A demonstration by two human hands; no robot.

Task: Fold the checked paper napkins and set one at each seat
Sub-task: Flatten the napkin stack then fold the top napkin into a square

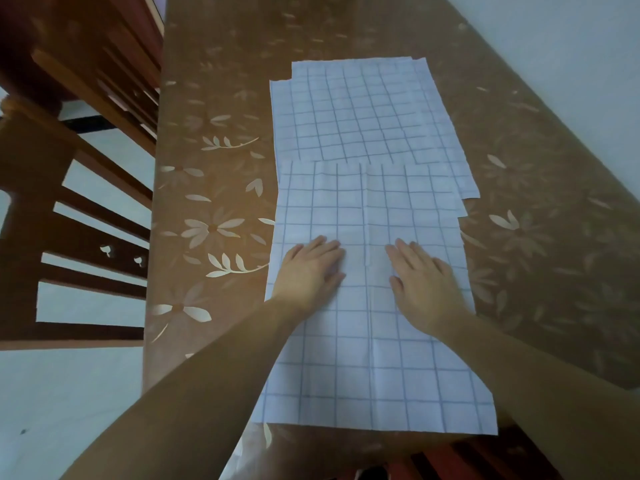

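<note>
two hands (pixel 311 270) (pixel 424 277), at least three napkins (pixel 381 358) (pixel 363 109)

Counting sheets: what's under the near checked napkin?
The near napkin overlaps the far napkins; the tablecloth shows around it. The left hand and right hand lie flat on top. Anything else beneath is covered.

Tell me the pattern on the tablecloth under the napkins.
Brown tablecloth with pale flower and leaf prints, seen best in the head view.
</note>
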